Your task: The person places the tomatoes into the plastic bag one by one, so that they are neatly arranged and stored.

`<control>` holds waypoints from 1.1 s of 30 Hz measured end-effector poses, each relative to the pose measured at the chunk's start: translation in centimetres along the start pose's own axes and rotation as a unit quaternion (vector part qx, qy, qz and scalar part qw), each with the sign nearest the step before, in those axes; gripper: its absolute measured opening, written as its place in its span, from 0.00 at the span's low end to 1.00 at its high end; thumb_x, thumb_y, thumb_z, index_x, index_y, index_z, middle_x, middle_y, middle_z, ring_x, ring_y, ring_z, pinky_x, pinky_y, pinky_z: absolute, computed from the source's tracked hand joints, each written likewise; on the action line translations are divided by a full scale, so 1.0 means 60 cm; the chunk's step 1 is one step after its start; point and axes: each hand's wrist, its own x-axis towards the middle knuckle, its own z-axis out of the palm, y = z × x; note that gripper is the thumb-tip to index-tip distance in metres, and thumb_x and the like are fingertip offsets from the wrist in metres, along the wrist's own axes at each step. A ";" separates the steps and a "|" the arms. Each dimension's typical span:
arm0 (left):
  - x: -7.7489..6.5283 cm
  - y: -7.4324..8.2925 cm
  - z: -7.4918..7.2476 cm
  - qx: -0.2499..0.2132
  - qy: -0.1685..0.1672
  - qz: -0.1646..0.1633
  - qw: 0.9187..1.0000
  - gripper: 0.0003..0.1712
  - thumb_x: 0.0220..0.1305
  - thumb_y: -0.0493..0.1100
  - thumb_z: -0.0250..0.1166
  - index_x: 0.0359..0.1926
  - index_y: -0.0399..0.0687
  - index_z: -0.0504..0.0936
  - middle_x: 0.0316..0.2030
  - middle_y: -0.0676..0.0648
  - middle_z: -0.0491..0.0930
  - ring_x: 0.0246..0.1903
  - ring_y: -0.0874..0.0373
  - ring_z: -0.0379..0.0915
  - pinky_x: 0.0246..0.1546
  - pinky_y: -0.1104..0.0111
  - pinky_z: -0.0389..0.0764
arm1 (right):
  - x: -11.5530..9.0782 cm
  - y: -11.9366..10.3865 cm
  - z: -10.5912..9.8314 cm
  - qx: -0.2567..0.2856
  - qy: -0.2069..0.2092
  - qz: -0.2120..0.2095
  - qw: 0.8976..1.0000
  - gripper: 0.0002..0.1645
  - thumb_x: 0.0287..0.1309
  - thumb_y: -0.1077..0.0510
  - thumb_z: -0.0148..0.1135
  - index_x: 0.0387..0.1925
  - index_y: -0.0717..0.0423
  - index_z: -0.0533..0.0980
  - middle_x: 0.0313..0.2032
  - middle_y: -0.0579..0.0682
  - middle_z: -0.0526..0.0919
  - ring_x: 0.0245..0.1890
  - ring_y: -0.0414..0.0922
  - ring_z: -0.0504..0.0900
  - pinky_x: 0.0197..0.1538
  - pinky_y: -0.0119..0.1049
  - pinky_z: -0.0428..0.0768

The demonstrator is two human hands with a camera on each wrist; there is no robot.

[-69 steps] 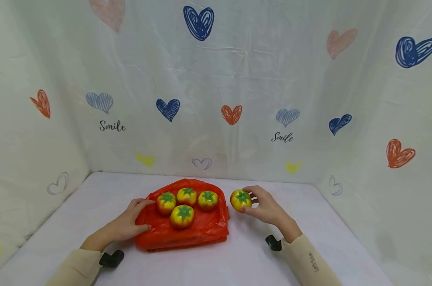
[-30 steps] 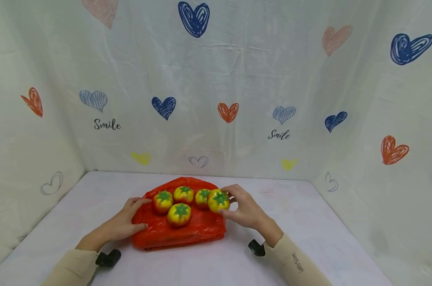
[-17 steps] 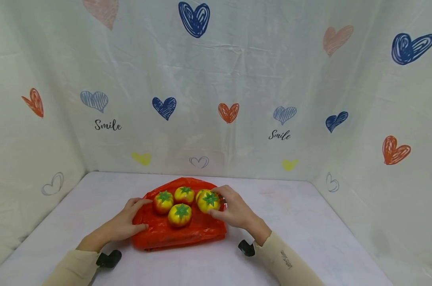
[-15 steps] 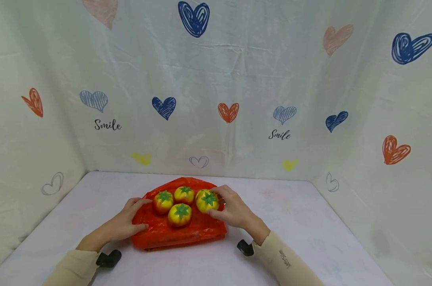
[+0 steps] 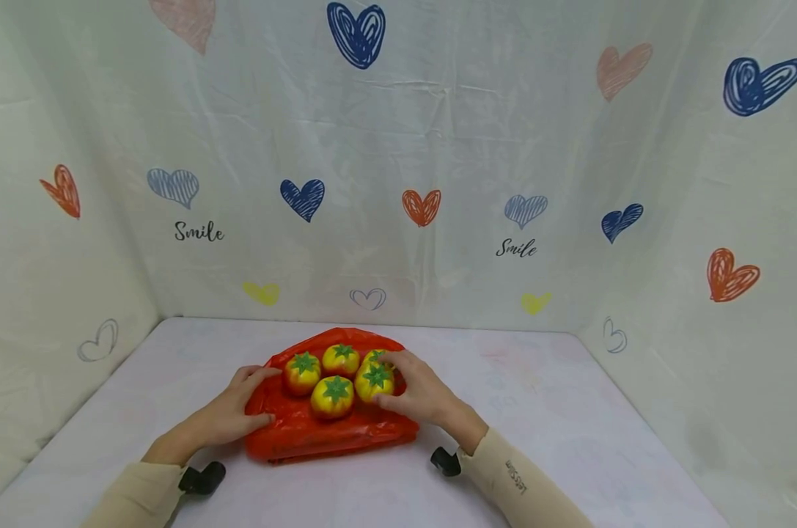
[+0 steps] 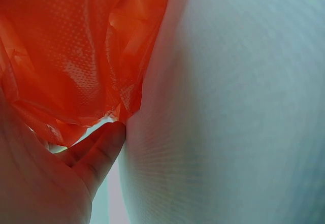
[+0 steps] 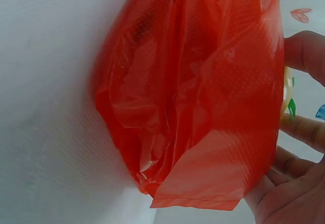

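Note:
Several toy tomatoes, yellow and red with green star-shaped tops, sit in an open red plastic bag (image 5: 306,440) on the table. My right hand (image 5: 418,389) reaches over the bag's right side and holds one toy tomato (image 5: 375,380) between thumb and fingers. This one partly hides another toy tomato (image 5: 375,355) behind it. Close by on the left is the front toy tomato (image 5: 332,398). My left hand (image 5: 229,411) holds the bag's left rim, fingers over the edge and thumb at the front. In the right wrist view the bag's side hides most of the fruit.
The pale table (image 5: 556,425) extends around the bag. Hanging behind and at both sides is a white curtain (image 5: 464,147) printed with hearts. A black wrist camera (image 5: 202,478) is on the left wrist, another black wrist camera (image 5: 446,462) on the right.
My right hand has carried its toy tomato leftward from beside the bag to above the bag's right part, then slightly lower and nearer to the front one. My left hand stays at the rim.

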 end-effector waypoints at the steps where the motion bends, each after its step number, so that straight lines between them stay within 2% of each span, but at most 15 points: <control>1: 0.000 0.000 0.000 -0.001 0.000 0.000 1.000 0.40 0.53 0.45 0.68 0.65 0.47 0.62 0.60 0.34 0.55 0.58 0.36 0.60 0.52 0.38 0.69 | 0.000 0.000 0.001 -0.001 -0.004 0.004 1.000 0.35 0.54 0.45 0.66 0.62 0.47 0.66 0.56 0.43 0.71 0.52 0.41 0.71 0.56 0.41 0.76; 5: 0.000 0.002 0.000 -0.002 -0.004 -0.003 1.000 0.40 0.52 0.45 0.68 0.66 0.48 0.62 0.61 0.35 0.54 0.58 0.36 0.60 0.52 0.38 0.70 | -0.003 -0.001 0.001 -0.002 -0.011 0.011 1.000 0.36 0.55 0.44 0.65 0.63 0.43 0.65 0.58 0.43 0.70 0.53 0.42 0.71 0.56 0.42 0.75; 10: 0.001 0.002 0.000 0.000 -0.006 -0.005 1.000 0.40 0.53 0.45 0.68 0.66 0.48 0.62 0.61 0.35 0.54 0.58 0.37 0.60 0.51 0.39 0.70 | -0.004 0.000 0.001 -0.006 -0.012 0.008 1.000 0.32 0.55 0.43 0.65 0.60 0.39 0.66 0.56 0.42 0.70 0.52 0.41 0.71 0.55 0.42 0.76; 21: 0.002 0.002 0.000 0.000 -0.003 0.002 1.000 0.40 0.52 0.45 0.68 0.66 0.48 0.62 0.61 0.35 0.55 0.58 0.37 0.60 0.52 0.39 0.70 | -0.003 0.004 0.004 -0.017 -0.018 0.018 1.000 0.28 0.55 0.42 0.65 0.56 0.39 0.68 0.52 0.41 0.71 0.50 0.41 0.71 0.54 0.40 0.76; 33: 0.002 0.000 0.001 -0.001 -0.011 -0.014 1.000 0.40 0.53 0.46 0.69 0.66 0.50 0.62 0.61 0.35 0.54 0.58 0.37 0.59 0.52 0.38 0.69 | -0.003 0.003 0.008 -0.034 -0.036 0.030 0.998 0.27 0.54 0.40 0.64 0.54 0.39 0.69 0.49 0.41 0.72 0.48 0.40 0.71 0.52 0.40 0.76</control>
